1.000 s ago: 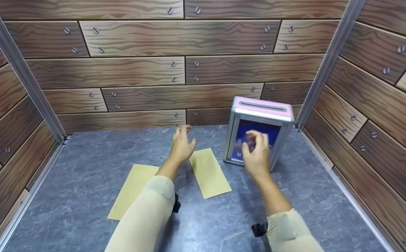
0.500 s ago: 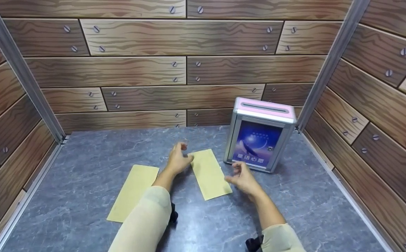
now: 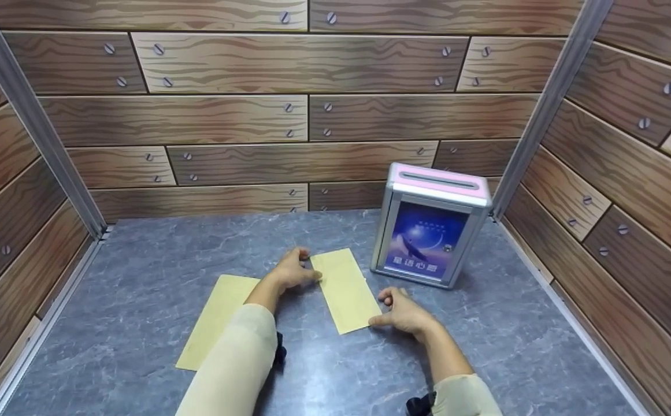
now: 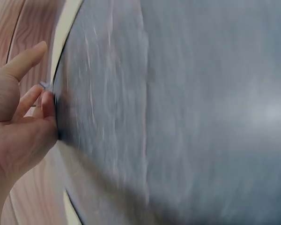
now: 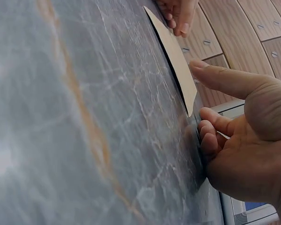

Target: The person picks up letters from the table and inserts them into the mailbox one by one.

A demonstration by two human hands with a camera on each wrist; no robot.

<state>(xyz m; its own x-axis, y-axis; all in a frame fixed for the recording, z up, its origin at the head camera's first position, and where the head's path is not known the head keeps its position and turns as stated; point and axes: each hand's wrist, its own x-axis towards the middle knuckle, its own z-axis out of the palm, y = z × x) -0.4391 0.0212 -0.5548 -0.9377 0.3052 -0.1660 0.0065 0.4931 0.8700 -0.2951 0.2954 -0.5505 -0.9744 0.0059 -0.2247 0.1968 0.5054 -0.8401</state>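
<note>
A flat yellow paper envelope (image 3: pixel 345 292) lies on the grey marbled table between the two hands. My left hand (image 3: pixel 290 270) is at its upper left side, the thumb tip over that edge and the other fingers bent beside it. At the lower right corner is my right hand (image 3: pixel 406 315), its thumb tip overlapping the paper. In the right wrist view the right thumb (image 5: pixel 220 77) stands apart from the bent fingers, which rest by the envelope (image 5: pixel 175 63). A second yellow envelope (image 3: pixel 214 323) lies further left, partly hidden under the left forearm.
Behind the right hand stands a metal-framed box (image 3: pixel 430 231) with a slot in its pink top and a blue picture on its front. Wood-patterned walls (image 3: pixel 243 118) enclose the table (image 3: pixel 144 266) at the back and sides.
Both hands have come down to the envelope. The right hand has moved from in front of the box to the lower right corner; the left has drawn back along the left edge.
</note>
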